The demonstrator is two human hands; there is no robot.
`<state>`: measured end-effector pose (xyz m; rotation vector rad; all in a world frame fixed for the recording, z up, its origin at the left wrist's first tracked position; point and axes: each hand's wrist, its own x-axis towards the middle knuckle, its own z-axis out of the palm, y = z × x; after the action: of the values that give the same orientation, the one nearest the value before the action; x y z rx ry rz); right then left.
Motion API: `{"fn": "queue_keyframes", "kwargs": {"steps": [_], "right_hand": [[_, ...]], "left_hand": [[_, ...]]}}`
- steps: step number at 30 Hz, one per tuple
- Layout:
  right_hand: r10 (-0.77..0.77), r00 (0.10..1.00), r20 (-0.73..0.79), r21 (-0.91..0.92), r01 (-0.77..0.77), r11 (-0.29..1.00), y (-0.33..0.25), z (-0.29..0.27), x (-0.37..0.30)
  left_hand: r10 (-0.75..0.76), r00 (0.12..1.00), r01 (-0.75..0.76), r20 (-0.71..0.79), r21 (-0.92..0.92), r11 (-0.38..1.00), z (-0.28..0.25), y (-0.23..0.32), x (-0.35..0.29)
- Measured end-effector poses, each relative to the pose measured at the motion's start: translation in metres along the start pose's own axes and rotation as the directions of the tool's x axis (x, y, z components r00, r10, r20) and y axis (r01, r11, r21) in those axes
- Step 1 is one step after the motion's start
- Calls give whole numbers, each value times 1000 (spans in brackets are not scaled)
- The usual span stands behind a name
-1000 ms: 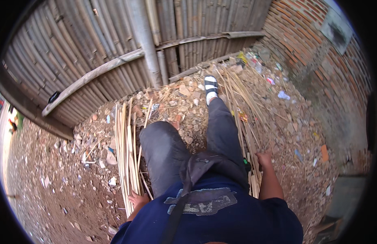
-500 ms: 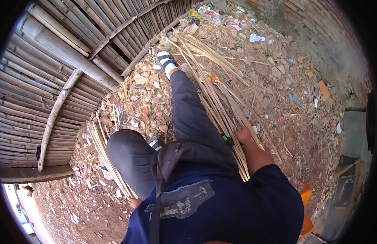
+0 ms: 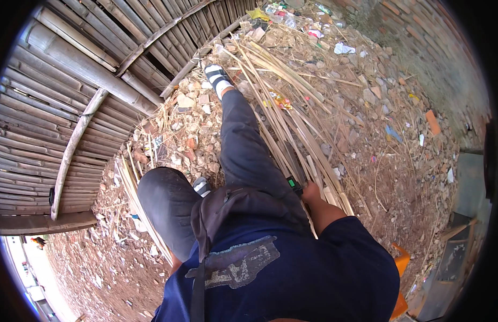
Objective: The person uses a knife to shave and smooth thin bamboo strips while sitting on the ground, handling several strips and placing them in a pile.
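Change: view had swung further left since half a second earlier; fence filled more of the frame, right hand stayed low beside the thigh.
Cane strips (image 3: pixel 292 129): long pale split lengths lay fanned on the ground along the outstretched right leg, near ends gathered by the hip, probably so they could be drawn one at a time.
Right hand (image 3: pixel 311 192): curled closed over the near strip ends, touching a small dark tool with a green part (image 3: pixel 293 184); exact grip hidden.
Left hand: hidden behind the bent knee (image 3: pixel 165 201); state could not be told.
Second bundle (image 3: pixel 136 198): thinner strips beside the left knee.
Surroundings: bamboo fence (image 3: pixel 71 96), rubble, brick wall (image 3: pixel 420 32).
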<state>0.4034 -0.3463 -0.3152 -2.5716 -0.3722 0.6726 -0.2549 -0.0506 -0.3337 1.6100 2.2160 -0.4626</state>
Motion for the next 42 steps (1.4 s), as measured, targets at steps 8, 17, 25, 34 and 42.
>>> {"fn": "queue_keyframes", "kwargs": {"steps": [8, 17, 25, 34, 42], "right_hand": [[98, 983, 154, 126, -118, 985, -3, 2, 2], [59, 973, 225, 453, -158, 878, -52, -61, -32], [143, 982, 127, 613, -191, 766, -19, -62, 2], [86, 995, 50, 873, -85, 481, -49, -81, 10], [-1, 992, -123, 873, 109, 476, -124, -128, 17]], "left_hand": [[45, 982, -31, 184, -78, 996, 2, 0, -7], [128, 926, -54, 355, -211, 976, 6, 8, -8], [167, 907, -41, 386, -314, 948, 15, 14, -6], [188, 946, -63, 263, -419, 906, 18, 20, 2], [63, 996, -87, -68, -918, 387, -72, 74, -31]]}}
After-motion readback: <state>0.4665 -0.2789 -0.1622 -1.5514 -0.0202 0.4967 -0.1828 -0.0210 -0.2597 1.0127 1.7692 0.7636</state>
